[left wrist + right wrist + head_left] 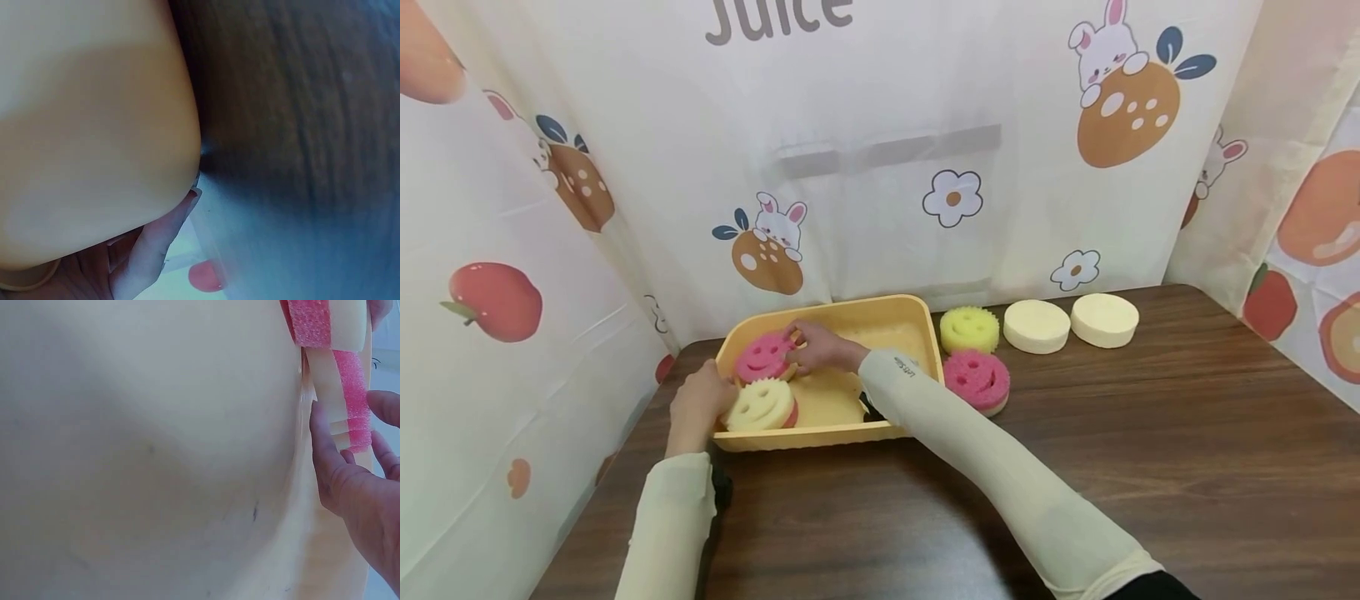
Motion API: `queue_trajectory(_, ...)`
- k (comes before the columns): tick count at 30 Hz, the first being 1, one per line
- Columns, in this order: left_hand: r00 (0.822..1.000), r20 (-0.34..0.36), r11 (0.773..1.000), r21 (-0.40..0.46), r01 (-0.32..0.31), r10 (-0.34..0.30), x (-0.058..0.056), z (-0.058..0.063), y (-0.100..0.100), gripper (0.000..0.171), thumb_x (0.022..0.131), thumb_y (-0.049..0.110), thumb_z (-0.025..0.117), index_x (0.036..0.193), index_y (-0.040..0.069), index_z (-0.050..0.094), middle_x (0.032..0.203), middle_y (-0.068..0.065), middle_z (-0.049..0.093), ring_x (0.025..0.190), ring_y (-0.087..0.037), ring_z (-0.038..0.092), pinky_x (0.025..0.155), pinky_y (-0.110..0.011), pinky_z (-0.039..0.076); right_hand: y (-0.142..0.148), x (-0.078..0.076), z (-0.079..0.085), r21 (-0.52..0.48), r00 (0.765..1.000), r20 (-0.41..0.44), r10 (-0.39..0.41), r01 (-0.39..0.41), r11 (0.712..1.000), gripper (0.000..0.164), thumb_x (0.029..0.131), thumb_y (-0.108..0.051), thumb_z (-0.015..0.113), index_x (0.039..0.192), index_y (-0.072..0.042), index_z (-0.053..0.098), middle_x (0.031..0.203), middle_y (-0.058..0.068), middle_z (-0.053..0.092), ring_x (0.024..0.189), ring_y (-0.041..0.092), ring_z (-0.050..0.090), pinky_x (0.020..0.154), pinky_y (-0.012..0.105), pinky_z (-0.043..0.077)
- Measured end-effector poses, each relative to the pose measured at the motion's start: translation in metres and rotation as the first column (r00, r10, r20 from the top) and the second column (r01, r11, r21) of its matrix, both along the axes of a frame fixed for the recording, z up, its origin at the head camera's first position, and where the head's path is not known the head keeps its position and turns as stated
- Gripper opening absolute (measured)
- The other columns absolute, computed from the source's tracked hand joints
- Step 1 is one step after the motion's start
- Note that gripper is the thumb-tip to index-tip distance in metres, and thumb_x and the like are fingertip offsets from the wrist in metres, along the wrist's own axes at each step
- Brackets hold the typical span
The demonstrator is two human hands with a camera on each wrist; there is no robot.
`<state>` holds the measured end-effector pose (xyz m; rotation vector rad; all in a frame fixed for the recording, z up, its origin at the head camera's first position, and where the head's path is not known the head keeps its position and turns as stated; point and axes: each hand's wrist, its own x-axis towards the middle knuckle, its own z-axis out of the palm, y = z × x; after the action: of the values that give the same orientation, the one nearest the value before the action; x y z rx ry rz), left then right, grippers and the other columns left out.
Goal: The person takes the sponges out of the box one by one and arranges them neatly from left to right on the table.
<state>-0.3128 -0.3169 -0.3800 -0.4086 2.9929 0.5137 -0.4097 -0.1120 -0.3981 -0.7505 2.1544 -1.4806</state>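
Observation:
A yellow tray (827, 436) stands on the table, with two smiley scrub sponges toward its left end. My left hand (702, 404) grips the tray's left wall near the front corner; in the left wrist view, fingers (150, 253) lie along the outside of that wall. With its thumb and fingers, my right hand (822, 346) holds the edge of the pink smiley sponge (763, 358) at the left rear. The right wrist view shows that sponge's pink and cream layers (351, 387) inside the hand. In front of it lies a cream-faced smiley sponge (758, 407) with a pink underside.
Right of the tray, a yellow smiley sponge (970, 330) and another pink smiley sponge (977, 380) lie on the brown wooden table (1165, 417). Farther right are two plain cream round sponges (1036, 326). Printed curtains (880, 100) hang behind and at both sides.

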Motion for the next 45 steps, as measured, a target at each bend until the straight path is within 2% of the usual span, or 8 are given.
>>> queue_trajectory(9, 1.0, -0.012, 1.0, -0.015, 0.006, -0.007, 0.001, -0.001, -0.001, 0.05, 0.099, 0.029, 0.039, 0.133, -0.007, 0.04, 0.121, -0.037, 0.055, 0.104, -0.054, 0.058, 0.078, -0.06, 0.048, 0.0, 0.001, 0.003, -0.043, 0.999, 0.043, -0.034, 0.036, 0.998, 0.035, 0.092, -0.01, 0.064, 0.124, -0.01, 0.05, 0.122, 0.014, 0.048, 0.076, 0.019, 0.06, 0.074, 0.032, 0.057)
queue_trajectory(15, 1.0, -0.008, 1.0, -0.012, 0.002, -0.002, -0.001, -0.002, -0.001, 0.051, 0.1, 0.028, 0.039, 0.136, -0.007, 0.038, 0.123, -0.037, 0.055, 0.107, -0.053, 0.058, 0.08, -0.061, 0.048, -0.001, 0.001, 0.004, -0.105, 0.993, 0.109, -0.04, 0.051, 0.993, 0.048, 0.091, -0.006, 0.063, 0.133, -0.008, 0.038, 0.09, 0.006, 0.05, 0.062, 0.019, 0.05, 0.069, 0.032, 0.053)
queue_trajectory(18, 1.0, -0.004, 1.0, -0.01, -0.004, 0.004, -0.001, -0.003, -0.001, 0.05, 0.099, 0.029, 0.039, 0.135, -0.006, 0.039, 0.121, -0.036, 0.056, 0.105, -0.052, 0.059, 0.079, -0.06, 0.048, -0.001, 0.001, 0.005, -0.102, 0.992, 0.118, -0.047, 0.059, 0.993, 0.051, 0.09, -0.008, 0.063, 0.134, -0.008, 0.036, 0.082, 0.005, 0.051, 0.061, 0.019, 0.049, 0.068, 0.033, 0.052)
queue_trajectory(27, 1.0, -0.006, 1.0, -0.009, 0.0, 0.0, 0.0, -0.001, 0.001, 0.05, 0.1, 0.027, 0.039, 0.138, -0.006, 0.038, 0.127, -0.037, 0.054, 0.111, -0.055, 0.056, 0.085, -0.063, 0.047, 0.005, -0.001, 0.006, -0.076, 0.992, 0.102, -0.069, 0.077, 0.994, 0.05, 0.093, -0.017, 0.061, 0.136, -0.009, 0.037, 0.111, 0.011, 0.057, 0.067, 0.021, 0.051, 0.071, 0.035, 0.053)
queue_trajectory(33, 1.0, 0.015, 1.0, -0.005, -0.011, 0.011, -0.003, 0.001, 0.0, 0.054, 0.1, 0.028, 0.04, 0.141, -0.006, 0.035, 0.13, -0.037, 0.053, 0.112, -0.053, 0.056, 0.086, -0.062, 0.048, 0.007, -0.003, 0.009, -0.09, 0.988, 0.118, -0.097, 0.108, 0.99, 0.049, 0.093, -0.017, 0.061, 0.135, -0.007, 0.039, 0.138, 0.02, 0.049, 0.087, 0.019, 0.061, 0.083, 0.041, 0.058)
queue_trajectory(36, 1.0, 0.021, 1.0, -0.002, -0.009, 0.009, -0.004, 0.0, -0.002, 0.053, 0.1, 0.028, 0.04, 0.141, -0.006, 0.035, 0.13, -0.036, 0.052, 0.111, -0.053, 0.056, 0.086, -0.062, 0.047, 0.009, -0.005, 0.01, -0.091, 0.988, 0.114, -0.105, 0.116, 0.989, 0.048, 0.093, -0.017, 0.061, 0.135, -0.007, 0.04, 0.141, 0.021, 0.048, 0.091, 0.019, 0.062, 0.087, 0.042, 0.058)
queue_trajectory(40, 1.0, 0.023, 1.0, 0.004, -0.012, 0.012, -0.005, -0.002, -0.003, 0.053, 0.1, 0.028, 0.04, 0.141, -0.006, 0.034, 0.129, -0.036, 0.053, 0.11, -0.052, 0.057, 0.084, -0.061, 0.048, 0.009, -0.006, 0.01, -0.07, 0.99, 0.071, -0.118, 0.123, 0.99, 0.045, 0.094, -0.018, 0.061, 0.134, -0.006, 0.042, 0.14, 0.02, 0.05, 0.086, 0.021, 0.063, 0.085, 0.041, 0.058)
queue_trajectory(45, 1.0, 0.014, 1.0, -0.002, -0.013, 0.014, -0.005, -0.003, -0.001, 0.054, 0.1, 0.028, 0.039, 0.142, -0.006, 0.034, 0.128, -0.036, 0.054, 0.109, -0.052, 0.057, 0.084, -0.06, 0.048, 0.007, -0.005, 0.013, -0.05, 0.986, 0.034, -0.166, 0.168, 0.985, 0.045, 0.094, -0.019, 0.062, 0.134, -0.005, 0.044, 0.14, 0.022, 0.049, 0.089, 0.024, 0.066, 0.085, 0.037, 0.059)
